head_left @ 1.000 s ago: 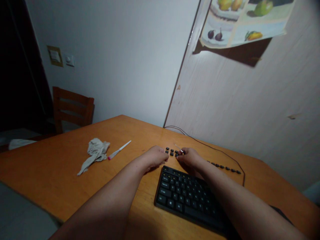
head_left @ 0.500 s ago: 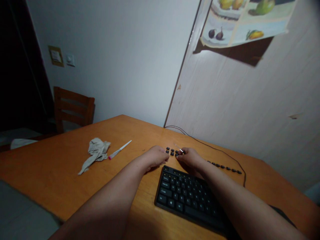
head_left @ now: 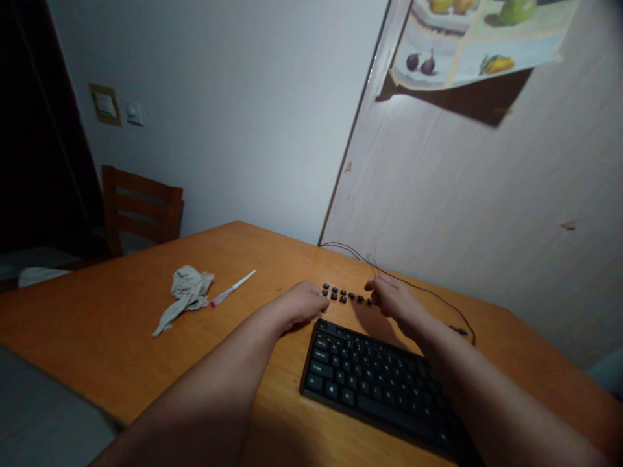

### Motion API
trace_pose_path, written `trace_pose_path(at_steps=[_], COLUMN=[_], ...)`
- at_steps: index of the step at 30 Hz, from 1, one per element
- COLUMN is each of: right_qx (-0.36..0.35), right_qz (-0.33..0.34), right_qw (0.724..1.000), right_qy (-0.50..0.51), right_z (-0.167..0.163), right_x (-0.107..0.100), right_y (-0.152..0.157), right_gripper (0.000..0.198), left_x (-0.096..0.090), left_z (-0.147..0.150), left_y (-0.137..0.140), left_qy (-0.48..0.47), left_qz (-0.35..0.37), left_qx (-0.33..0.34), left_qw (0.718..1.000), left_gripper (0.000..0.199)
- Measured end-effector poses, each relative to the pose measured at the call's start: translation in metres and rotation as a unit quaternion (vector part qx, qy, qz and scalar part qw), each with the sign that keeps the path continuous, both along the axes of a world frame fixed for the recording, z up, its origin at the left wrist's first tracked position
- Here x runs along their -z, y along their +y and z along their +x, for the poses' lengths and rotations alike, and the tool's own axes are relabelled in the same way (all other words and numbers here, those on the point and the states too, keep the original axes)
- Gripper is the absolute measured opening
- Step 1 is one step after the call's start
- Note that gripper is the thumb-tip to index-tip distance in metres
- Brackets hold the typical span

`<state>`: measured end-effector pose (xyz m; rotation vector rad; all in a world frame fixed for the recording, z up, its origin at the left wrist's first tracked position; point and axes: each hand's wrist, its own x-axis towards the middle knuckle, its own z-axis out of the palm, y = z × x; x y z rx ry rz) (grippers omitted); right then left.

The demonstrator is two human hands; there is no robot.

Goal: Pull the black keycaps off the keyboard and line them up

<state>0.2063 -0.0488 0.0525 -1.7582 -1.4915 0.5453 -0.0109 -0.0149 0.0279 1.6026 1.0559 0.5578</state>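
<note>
Small black keycaps (head_left: 343,299) lie in two rows on the wooden table, beyond the keyboard. My left hand (head_left: 306,303) rests at the left end of these rows, its fingers curled together against the end keycap; whether they grip it is hard to see. Over the right end of the nearer row is my right hand (head_left: 389,295), with fingers bent and closed. A faint, thin, wire-like tool (head_left: 372,264) seems to stick up from its fingers. The black keyboard (head_left: 374,383) lies below both hands, its top row showing bare key sockets; my right forearm covers its right end.
A crumpled grey cloth (head_left: 191,288) and a white brush with a pink end (head_left: 233,288) lie to the left on the table (head_left: 195,370). A dark cable (head_left: 428,288) runs along the back. More keycaps (head_left: 458,331) sit at right. A wooden chair (head_left: 141,211) stands beyond.
My right hand has moved right and slightly up along the keycaps, uncovering more of the nearer row and covering part of the right-hand line. My left hand has stayed in place.
</note>
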Motion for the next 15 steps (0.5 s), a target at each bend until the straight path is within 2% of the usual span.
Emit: trace_pose_path(at_steps=[4,9,12,15], right_qx=[-0.02,-0.027,-0.076,-0.146], right_qz=[0.007,0.043,0.025,0.003], right_qw=[0.996,0.998,0.993,0.979], right_qy=[0.089,0.027,0.082,0.139], right_z=[0.001,0.002,-0.003,-0.01], right_x=[-0.01,-0.016,-0.015,-0.014], right_y=[-0.024,-0.046,-0.058,-0.069], right_gripper=[0.037,0.052,0.057,0.051], left_x=[-0.003,-0.003,-0.001,0.001], left_z=[0.001,0.003,0.003,0.003], left_y=[-0.004,-0.006,-0.005,-0.006], left_qy=[0.014,0.004,-0.015,-0.025], left_qz=[0.002,-0.008,0.011,0.031], left_qx=[-0.001,0.014,0.03,0.048], left_qw=[1.0,1.0,0.999,0.998], left_gripper=[0.017,0.015,0.014,0.011])
